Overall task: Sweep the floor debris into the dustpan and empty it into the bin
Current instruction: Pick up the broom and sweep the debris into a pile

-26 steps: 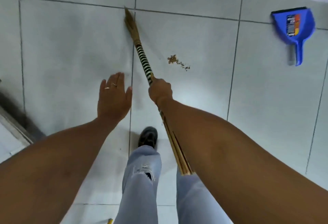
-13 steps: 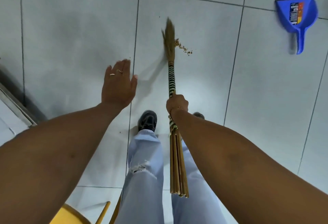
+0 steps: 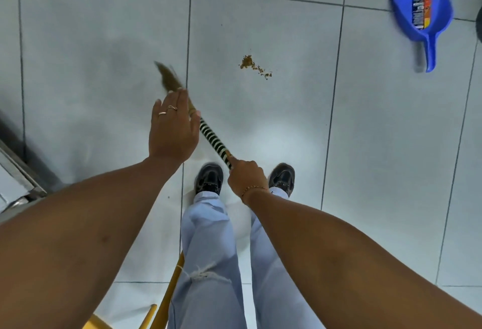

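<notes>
While your right hand (image 3: 246, 177) is curled tight around the broom (image 3: 214, 140), your left hand (image 3: 172, 127) is flat and open with nothing in it. You hold the broom at the near end of its black and white striped part. Your left hand floats above the broom, fingers spread, and two rings show on it. It hides the middle of the broom from view. Past your left hand, the brown bristles (image 3: 168, 78) stick out, blurry, pointing up and to the left.

To the right of the bristles, apart from them, sits the small brown pile of debris (image 3: 251, 65) on the pale tiled floor (image 3: 287, 133). Far off to the right, near the wall, the blue dustpan (image 3: 421, 18) lies on the floor with its handle pointing toward you. Your two dark shoes (image 3: 208, 178) stand just below your right hand.
</notes>
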